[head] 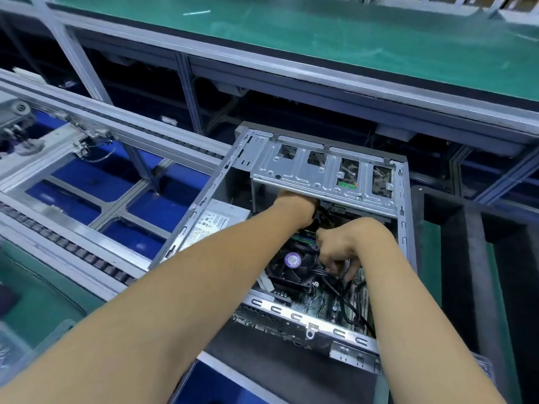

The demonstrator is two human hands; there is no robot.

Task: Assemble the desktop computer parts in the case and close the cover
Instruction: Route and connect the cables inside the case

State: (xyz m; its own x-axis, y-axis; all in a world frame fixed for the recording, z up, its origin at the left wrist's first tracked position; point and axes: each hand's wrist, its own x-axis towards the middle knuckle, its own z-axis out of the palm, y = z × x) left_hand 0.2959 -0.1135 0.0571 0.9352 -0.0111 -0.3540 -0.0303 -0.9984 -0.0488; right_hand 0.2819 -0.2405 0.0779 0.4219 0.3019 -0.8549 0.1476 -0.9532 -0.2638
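The right hand (347, 249) pinches black cables (341, 290) beside the CPU fan (291, 266); the left hand (297, 205) reaches under the drive cage (320, 173), its fingers hidden, so its grip cannot be told. Both work inside the open computer case (405, 228). A cable could snag the fan blades if routed loosely. The case lies on a dark pallet (291, 371) by a conveyor rail (116, 126), with a green table (350, 33) beyond.

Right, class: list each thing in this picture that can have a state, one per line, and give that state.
Computer case: open, cover off.
CPU fan: mounted inside the case.
Black cables: loose over the motherboard.
Left hand: reaching under the drive cage, fingers hidden.
Right hand: fingers curled on black cables.
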